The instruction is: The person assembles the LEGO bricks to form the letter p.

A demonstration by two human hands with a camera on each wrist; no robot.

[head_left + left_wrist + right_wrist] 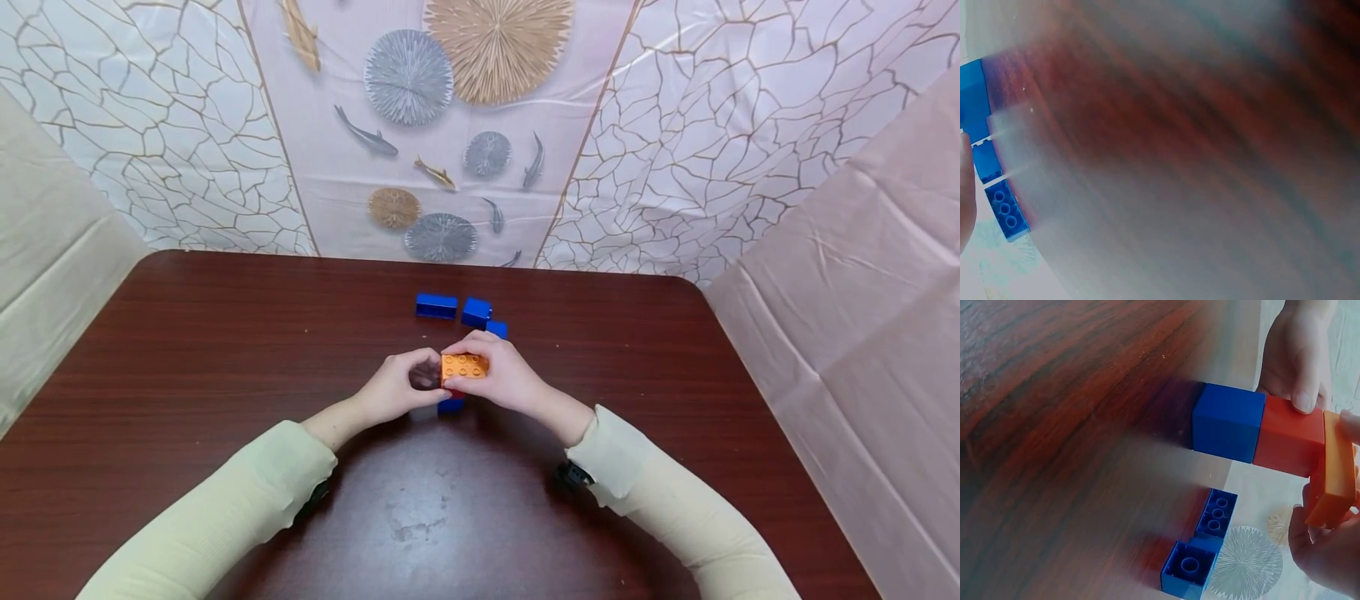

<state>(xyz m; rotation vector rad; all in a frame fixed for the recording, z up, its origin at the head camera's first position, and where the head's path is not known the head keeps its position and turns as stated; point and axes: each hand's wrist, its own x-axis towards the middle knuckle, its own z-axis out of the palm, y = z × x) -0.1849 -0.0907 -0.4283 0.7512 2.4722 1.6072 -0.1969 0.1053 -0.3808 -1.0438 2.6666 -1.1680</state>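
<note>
My right hand (510,377) pinches the orange rectangular plastic brick (465,367) atop the red cuboid plastic block (1290,437), which my left hand (390,387) grips (blue cuboid plastic block (1227,422) lowermost). Apparent step: stacking; next move likely calls for even pressure.

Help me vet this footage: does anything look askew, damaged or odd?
Only mildly: the long blue brick beyond the orange brick lies on its side, hollow underside facing out rather than down. Nothing looks damaged.

1. Blue plastic block (1225,425): bottom of stack.
2. Red plastic block (1288,437): directly atop blue, left hand (390,387) on it.
3. Orange oblong studded brick (463,367): studs up, at red's top, overhanging; right hand (513,375) grips.
</note>
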